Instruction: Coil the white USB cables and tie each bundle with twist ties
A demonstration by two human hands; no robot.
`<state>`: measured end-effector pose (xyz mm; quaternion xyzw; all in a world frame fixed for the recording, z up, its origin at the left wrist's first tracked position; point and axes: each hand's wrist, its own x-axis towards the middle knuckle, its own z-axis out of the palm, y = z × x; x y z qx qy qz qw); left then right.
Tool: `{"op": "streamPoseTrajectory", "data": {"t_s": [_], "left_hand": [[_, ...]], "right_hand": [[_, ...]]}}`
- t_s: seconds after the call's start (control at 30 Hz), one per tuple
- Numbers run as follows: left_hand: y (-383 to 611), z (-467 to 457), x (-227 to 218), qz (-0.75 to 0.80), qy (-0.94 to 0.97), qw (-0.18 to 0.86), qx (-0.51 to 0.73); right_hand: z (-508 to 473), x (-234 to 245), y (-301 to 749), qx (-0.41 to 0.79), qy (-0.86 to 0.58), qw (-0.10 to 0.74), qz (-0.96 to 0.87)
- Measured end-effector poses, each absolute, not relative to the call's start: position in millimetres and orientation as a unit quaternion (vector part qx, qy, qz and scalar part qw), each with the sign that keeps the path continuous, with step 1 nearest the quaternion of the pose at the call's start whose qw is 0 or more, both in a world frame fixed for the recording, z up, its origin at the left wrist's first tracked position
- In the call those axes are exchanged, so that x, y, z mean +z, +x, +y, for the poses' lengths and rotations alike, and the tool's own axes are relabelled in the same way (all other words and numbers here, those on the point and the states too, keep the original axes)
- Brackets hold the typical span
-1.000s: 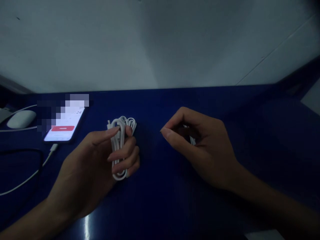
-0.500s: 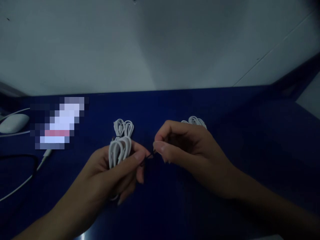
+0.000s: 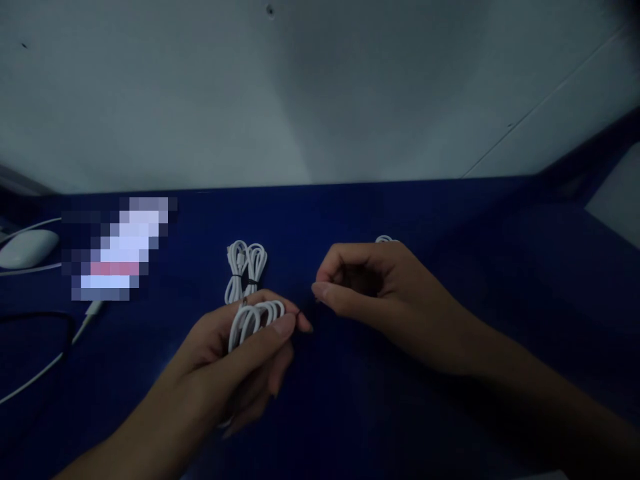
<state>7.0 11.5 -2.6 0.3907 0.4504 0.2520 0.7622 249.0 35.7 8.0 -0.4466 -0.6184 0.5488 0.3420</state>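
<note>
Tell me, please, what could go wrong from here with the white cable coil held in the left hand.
The left hand presses its thumb on the white cable coil; if that pressure eases, the loops might slip or spread.
The thin dark strand near the thumb's tip barely shows against the blue table, so it could be lost from sight.
The left hand is close to two tied cable bundles, so it might nudge them.

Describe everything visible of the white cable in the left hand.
The white cable is coiled into several smooth, plastic-looking loops. It is held in the left hand over the blue table, thumb across its front. Rounded loop ends show above the thumb, a white sliver below. The hand hides the rest.
</note>
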Motion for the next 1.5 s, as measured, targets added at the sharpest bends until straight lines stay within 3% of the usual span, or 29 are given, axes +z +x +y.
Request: {"op": "streamPoseTrajectory", "data": {"t_s": [0.2, 0.37, 0.53, 0.63, 0.73, 0.87, 1.0, 1.2, 1.5], "left_hand": [[6.6, 11.7, -2.1, 0.493, 0.363, 0.75, 0.251], [1.0, 16.0, -8.1, 0.404, 0.34, 0.796, 0.296], [-3.4, 16.2, -5.2, 0.394, 0.345, 0.794, 0.309], [-0.2, 16.9, -2.5, 0.399, 0.349, 0.794, 0.297], [3.7, 15.0, 0.3, 0.433, 0.37, 0.775, 0.275], [7.4, 9.0, 4.3, 0.426, 0.403, 0.773, 0.241], [11.8, 9.6, 5.7, 0.386, 0.396, 0.799, 0.237], [14.1, 14.3, 1.9, 0.386, 0.421, 0.787, 0.232], [12.0, 13.6, 10.0, 0.415, 0.409, 0.783, 0.218]], "right_hand": [[39.2, 7.8, 252.0, 0.353, -0.501, 0.254, -0.748], [44.1, 0.7, 254.3, 0.223, -0.505, 0.196, -0.81], [46.6, -6.4, 254.2, 0.115, -0.514, 0.206, -0.824], [43.3, -6.8, 251.6, 0.096, -0.505, 0.26, -0.818], [36.4, -2.0, 247.7, 0.157, -0.467, 0.35, -0.796], [26.5, 6.7, 242.4, 0.351, -0.393, 0.408, -0.745], [22.7, 8.7, 239.9, 0.399, -0.389, 0.404, -0.726], [25.4, 3.8, 241.4, 0.439, -0.393, 0.33, -0.738], [31.2, 3.0, 246.1, 0.507, -0.405, 0.379, -0.66]]}}
